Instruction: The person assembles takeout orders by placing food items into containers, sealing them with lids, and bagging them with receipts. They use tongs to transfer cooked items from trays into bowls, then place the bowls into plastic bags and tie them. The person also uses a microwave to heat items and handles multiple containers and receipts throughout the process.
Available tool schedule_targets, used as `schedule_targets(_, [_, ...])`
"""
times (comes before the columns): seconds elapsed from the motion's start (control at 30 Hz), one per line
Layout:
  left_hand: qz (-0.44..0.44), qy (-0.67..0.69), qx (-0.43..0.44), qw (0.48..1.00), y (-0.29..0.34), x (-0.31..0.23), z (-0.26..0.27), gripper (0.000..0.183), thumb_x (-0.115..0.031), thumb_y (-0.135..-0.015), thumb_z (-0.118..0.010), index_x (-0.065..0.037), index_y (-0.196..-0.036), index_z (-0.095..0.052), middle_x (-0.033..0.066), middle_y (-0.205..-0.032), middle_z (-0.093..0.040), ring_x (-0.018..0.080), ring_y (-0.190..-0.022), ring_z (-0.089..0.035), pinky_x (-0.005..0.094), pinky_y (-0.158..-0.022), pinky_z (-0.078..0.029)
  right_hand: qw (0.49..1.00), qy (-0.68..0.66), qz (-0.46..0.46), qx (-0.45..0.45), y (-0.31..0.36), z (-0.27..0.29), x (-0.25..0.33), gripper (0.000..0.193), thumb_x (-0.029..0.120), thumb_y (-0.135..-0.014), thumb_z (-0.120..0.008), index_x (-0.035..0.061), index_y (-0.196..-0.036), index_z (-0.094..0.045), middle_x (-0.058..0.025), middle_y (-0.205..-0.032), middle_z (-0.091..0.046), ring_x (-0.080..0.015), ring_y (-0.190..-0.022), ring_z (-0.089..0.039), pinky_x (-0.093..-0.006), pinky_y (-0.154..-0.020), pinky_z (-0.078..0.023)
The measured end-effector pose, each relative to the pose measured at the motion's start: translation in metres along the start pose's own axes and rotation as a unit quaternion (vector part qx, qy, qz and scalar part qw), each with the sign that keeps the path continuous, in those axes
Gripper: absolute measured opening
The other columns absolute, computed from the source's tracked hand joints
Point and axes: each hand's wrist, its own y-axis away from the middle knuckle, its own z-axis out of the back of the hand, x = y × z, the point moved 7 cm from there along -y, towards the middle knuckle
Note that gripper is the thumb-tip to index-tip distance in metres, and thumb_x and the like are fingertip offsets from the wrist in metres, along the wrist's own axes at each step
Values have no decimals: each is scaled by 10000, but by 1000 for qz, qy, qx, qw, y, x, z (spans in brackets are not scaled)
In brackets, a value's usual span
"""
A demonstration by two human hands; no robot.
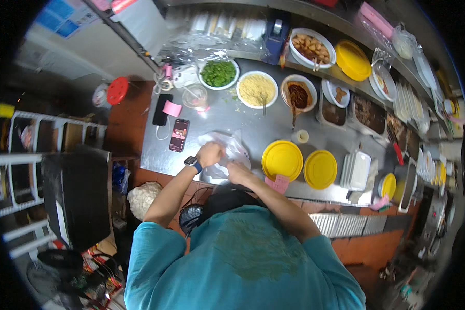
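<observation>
A thin whitish plastic bag (237, 150) lies at the front edge of the steel counter, straight before me. My left hand (210, 154), with a watch (192, 162) on its wrist, is closed on the bag's left side. From the right, my right hand (237, 173) grips the bag's near edge. Whatever the bag contains cannot be made out. Close to my right hand sit two round yellow lids (282, 159), and a pink slip of paper (280, 183) lies at the nearer rim. A lit phone (179, 135) rests to the left of my left hand.
Bowls of chopped greens (218, 73), pale minced food (257, 89) and dark sauce (298, 96) line the counter's back. White trays (355, 170) are stacked at right. A drink cup (195, 96) stands near the phones. Above, a shelf holds a bowl of brown pieces (311, 47).
</observation>
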Motion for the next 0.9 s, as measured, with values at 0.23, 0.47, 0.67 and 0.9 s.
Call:
schedule_targets(0.23, [-126,-295,142,937,17,-20,-8,224,-109,-821,-649,-99,-1022,-745,201,-1046,-696,380,-864,-702,449,-761,-579,958,-103,-197,-179,32,68,-51,718,225,-863,-696,117,-1486,-357,-260,-1180,-644,-428,-1011,-663,-518,-849,-534])
schedule_targets(0.47, [-6,-183,41,982,-34,-25,33,755,-234,-828,-739,-128,-1478,-370,202,-1171,-642,396,-941,-689,497,-756,-570,895,-123,-148,-401,105,40,-45,631,185,-838,-729,82,-1409,-483,-261,-1251,-595,-452,-905,-669,-478,-861,-540])
schedule_targets(0.67, [-79,-141,-15,987,0,-81,14,236,-268,-893,-660,-78,-1029,-691,173,-992,-709,351,-855,-708,478,-692,-557,709,-301,-544,-333,218,-28,-135,827,721,-879,-529,-68,-1057,-701,-325,-932,-687,-467,-982,-666,-491,-819,-525])
schedule_targets(0.9, [-143,-123,16,982,-5,-120,-20,228,-286,-929,-637,-71,-928,-715,188,-760,-697,375,-710,-691,477,-630,-540,749,-299,-482,-342,197,-18,-164,618,616,-856,-627,11,-877,-750,-252,-832,-710,-395,-892,-708,-447,-729,-527])
